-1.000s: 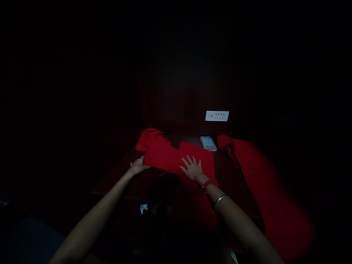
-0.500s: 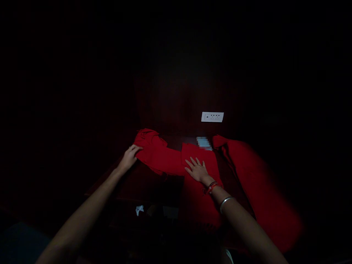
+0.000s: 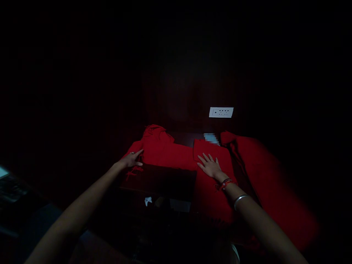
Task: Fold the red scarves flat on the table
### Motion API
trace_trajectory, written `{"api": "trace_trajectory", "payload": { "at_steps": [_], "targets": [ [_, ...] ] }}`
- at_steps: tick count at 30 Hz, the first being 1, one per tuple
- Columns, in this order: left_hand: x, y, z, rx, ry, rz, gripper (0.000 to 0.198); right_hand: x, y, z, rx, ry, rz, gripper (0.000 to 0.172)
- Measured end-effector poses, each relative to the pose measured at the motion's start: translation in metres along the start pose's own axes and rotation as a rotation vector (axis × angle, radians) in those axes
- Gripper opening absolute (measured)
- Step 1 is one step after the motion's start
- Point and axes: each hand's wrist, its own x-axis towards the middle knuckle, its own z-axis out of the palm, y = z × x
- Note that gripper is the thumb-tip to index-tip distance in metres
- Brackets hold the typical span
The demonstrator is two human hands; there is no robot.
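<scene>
A red fringed scarf (image 3: 172, 154) lies across a dark table, its left end spread out with the fringe (image 3: 134, 171) hanging toward me. My left hand (image 3: 133, 159) rests at that end, thumb and forefinger apart, with a ring on one finger. My right hand (image 3: 210, 167) lies flat with spread fingers on the folded right part of the red cloth (image 3: 213, 190), which drops over the table's front edge. At the back left the scarf is bunched up (image 3: 156, 135). Whether the folded part and the strip are one piece, I cannot tell.
Another long red cloth (image 3: 264, 172) lies at the right, running toward me. A blurred pale-blue flat item (image 3: 211, 138) sits at the back, below a white wall socket (image 3: 221, 112). A small white scrap (image 3: 148, 201) shows below the table's front edge. The surroundings are very dark.
My left hand has let go of the scarf's edge and opened; that end now reaches further left with fringe showing. My right hand stays flat on the cloth. The view has shifted slightly.
</scene>
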Motion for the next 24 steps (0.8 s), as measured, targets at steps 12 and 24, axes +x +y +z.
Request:
{"api": "trace_trajectory", "payload": {
  "at_steps": [12, 24],
  "targets": [
    [-0.015, 0.013, -0.08, 0.299, 0.196, -0.211, 0.029, -0.011, 0.007, -0.002, -0.019, -0.008, -0.02, 0.057],
    [0.018, 0.09, 0.046, -0.056, 0.062, 0.059, 0.06, -0.02, 0.017, -0.009, -0.009, -0.048, 0.062, 0.064]
  ]
}}
